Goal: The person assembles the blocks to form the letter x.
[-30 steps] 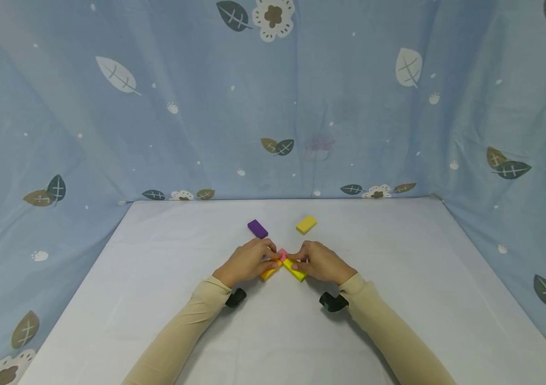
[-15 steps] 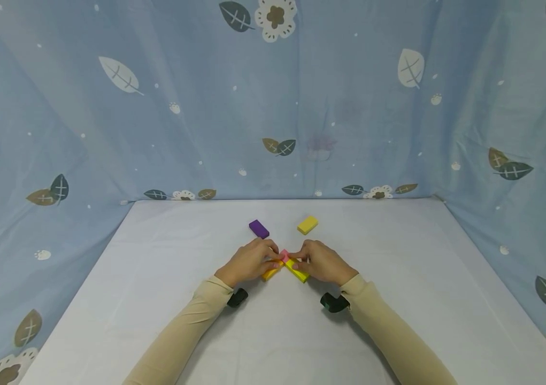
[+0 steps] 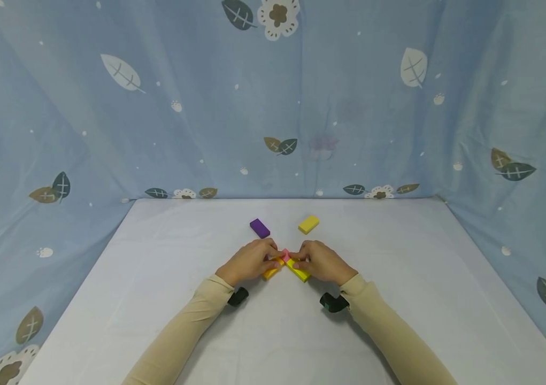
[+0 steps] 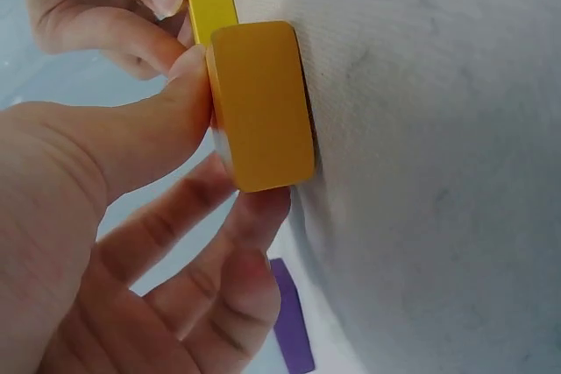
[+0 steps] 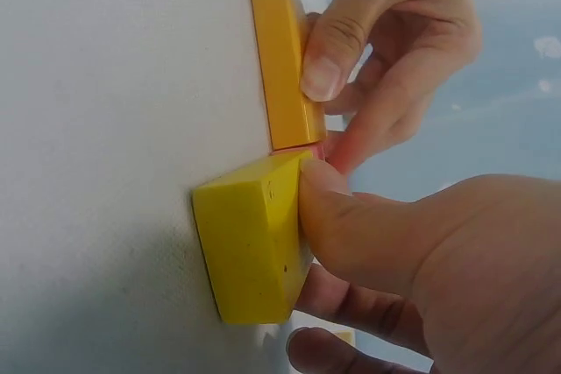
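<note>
Left hand [image 3: 248, 262]: grip pinching orange rectangular block [image 4: 263, 107]. Right hand [image 3: 323, 262]: grip pinching bright-yellow rectangular block [image 5: 237, 247]. Nudge both evenly; mostly hidden pink block [image 3: 286, 255] shouldn't skew.

Just below centre in the head view, an orange rectangular block with rounded corners [image 4: 263, 107] slants up to the right, held in the left hand [image 3: 248, 261]. A bright yellow rectangular block [image 5: 237, 251] slants up to the left, held in the right hand [image 3: 324, 262]. A partly hidden pink block [image 3: 286, 255] shows at their upper ends.
</note>
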`<state>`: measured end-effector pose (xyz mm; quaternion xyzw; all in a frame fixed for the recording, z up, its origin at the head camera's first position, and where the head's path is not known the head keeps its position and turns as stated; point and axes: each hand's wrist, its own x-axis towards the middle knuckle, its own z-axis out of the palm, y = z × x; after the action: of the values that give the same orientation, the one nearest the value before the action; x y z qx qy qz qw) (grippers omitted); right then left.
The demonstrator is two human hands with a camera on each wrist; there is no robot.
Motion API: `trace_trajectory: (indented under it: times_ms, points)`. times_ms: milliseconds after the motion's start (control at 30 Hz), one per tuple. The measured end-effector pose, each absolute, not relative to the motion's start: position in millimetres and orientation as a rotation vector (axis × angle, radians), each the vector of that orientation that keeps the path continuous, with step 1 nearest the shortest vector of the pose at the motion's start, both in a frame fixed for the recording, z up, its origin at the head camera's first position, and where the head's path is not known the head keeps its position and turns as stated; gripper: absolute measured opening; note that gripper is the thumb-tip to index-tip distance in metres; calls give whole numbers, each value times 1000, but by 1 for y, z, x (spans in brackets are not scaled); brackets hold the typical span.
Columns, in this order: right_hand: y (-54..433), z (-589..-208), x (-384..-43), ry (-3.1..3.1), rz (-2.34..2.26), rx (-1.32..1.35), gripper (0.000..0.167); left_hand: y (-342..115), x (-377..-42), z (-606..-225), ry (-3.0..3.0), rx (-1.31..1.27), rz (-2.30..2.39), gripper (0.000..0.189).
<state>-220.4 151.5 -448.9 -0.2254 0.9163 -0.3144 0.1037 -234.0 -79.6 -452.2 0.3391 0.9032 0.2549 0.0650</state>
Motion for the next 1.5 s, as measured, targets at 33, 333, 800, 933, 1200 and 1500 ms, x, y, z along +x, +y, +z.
trace_trajectory:
  times_ms: [33, 333, 800, 933, 1200, 1500]
  points:
    - [151, -449, -220, 2700, -930, -677, 26, -80, -234, -452, 2713, 1028, 786, 35]
    - [151, -449, -220, 2696, -930, -719, 27, -80, -236, -454, 2686, 1058, 816, 35]
    - [150, -448, -220, 2708, -925, -695, 28, -80, -236, -449, 2674, 1015, 838, 32]
    - [149, -449, -219, 2712, -931, -677, 30, -80, -237, -450, 2668, 1018, 846, 28]
    - [149, -448, -219, 2722, -952, -680, 26, -82, -238, -452, 2677, 1005, 833, 21]
    - [150, -450, -221, 2728, -953, -675, 28, -81, -236, -449, 2677, 972, 813, 25]
